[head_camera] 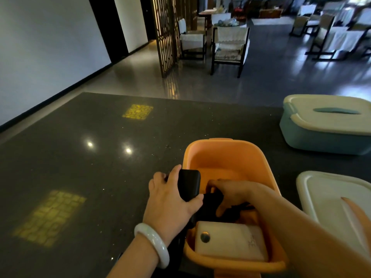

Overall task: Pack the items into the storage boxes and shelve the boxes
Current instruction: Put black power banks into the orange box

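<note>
Your left hand [170, 199] grips a black rectangular case [189, 184] at the left rim of the open orange box [230, 153], and your right hand [230, 194] has its fingers curled into a tangle of black cord or strap [215, 203] inside the box; just what that tangle is, you cannot tell from here. A cream case [230, 240] with a round metal stud already lies at the near end. The risk, as it looks, is the case catching on the rim and tipping outward onto the dark stone table [80, 167], or the strap snagging beneath it so the contents sit too high for a lid. To your right lies a white lid [331, 193], probably this box's own, and farther back stands a closed blue box [321, 135] with its lid on. Neither blocks your hands, though the lid is just beside your right forearm.
</note>
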Motion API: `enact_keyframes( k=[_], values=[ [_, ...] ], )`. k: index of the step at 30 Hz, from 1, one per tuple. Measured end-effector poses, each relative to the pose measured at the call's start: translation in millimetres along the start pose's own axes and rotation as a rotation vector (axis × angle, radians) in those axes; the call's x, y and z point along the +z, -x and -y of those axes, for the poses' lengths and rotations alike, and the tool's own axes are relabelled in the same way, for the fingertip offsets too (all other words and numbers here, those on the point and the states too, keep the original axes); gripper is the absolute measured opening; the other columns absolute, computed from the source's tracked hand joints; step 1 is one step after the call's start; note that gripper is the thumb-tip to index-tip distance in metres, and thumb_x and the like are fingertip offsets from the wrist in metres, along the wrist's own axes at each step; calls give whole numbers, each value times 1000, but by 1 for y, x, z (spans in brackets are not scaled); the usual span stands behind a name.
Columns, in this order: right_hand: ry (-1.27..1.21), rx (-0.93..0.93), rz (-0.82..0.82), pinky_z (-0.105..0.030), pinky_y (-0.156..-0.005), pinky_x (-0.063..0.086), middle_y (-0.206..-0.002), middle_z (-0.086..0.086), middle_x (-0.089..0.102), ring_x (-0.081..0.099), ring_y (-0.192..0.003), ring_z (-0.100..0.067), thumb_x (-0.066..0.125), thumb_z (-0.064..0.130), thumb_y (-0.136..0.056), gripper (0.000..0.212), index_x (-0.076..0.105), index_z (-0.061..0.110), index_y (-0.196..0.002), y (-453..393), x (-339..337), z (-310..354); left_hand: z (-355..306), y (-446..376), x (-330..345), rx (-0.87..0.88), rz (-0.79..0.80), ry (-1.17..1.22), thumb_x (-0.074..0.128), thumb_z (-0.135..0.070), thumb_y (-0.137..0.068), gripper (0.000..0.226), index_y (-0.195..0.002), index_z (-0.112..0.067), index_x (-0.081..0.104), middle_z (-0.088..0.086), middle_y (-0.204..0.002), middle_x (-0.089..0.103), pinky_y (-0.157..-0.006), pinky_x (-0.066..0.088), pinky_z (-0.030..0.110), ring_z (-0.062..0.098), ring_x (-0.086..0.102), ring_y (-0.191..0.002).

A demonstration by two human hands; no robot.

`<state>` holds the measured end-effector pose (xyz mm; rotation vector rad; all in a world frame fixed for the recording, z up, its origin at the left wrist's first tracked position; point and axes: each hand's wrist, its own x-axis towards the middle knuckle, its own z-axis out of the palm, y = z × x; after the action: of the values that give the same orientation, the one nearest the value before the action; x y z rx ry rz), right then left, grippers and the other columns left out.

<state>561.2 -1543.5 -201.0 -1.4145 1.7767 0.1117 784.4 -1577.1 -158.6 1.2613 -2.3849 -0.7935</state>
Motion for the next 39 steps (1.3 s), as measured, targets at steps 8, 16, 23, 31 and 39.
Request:
enact_keyframes(
  k=[8, 16, 23, 31, 39],
  values=[
    [14, 31, 67, -37, -82, 49, -129, 4, 50, 53, -111, -22, 81, 34, -70, 75, 37, 38, -131, -4, 2, -3, 1, -1, 1, -7, 1, -9, 54, -74, -66, 91, -142, -46, 12, -12, -116, 20, -86, 31, 26, 2, 16, -108],
    [-3, 50, 56, -35, -75, 47, -123, 10, 53, 53, -106, -19, 83, 43, -61, 76, 40, 41, -124, -15, 6, -11, -5, 1, -3, -27, 31, 0, 61, -67, -72, 87, -142, -46, 13, -8, -121, 23, -89, 36, 27, 5, 22, -111],
    [-299, -29, -290, -30, -82, 52, -101, 10, 66, 65, -88, -8, 67, 40, -84, 21, 60, 33, -103, 2, -12, -11, -12, 0, -7, -44, 76, 64, 67, -60, -73, 85, -139, -47, 15, -9, -115, 31, -76, 45, 22, 8, 44, -100],
    [-1099, -366, -60, -32, -83, 55, -117, -6, 68, 65, -108, -23, 58, 34, -93, 33, 63, 18, -122, 61, -18, 27, -36, -20, 4, 75, -48, 151, 73, -58, -67, 85, -131, -52, 17, -14, -105, 22, -73, 40, 18, 7, 37, -100],
    [-1234, -276, -221, -44, -91, 52, -112, -7, 70, 66, -104, -25, 52, 28, -95, 26, 65, 21, -117, 77, -16, 20, -37, -45, -6, -157, 195, 665, 66, -36, -88, 56, -136, -42, 38, -6, -116, 58, -81, 57, 32, 11, 64, -97]
  ],
)
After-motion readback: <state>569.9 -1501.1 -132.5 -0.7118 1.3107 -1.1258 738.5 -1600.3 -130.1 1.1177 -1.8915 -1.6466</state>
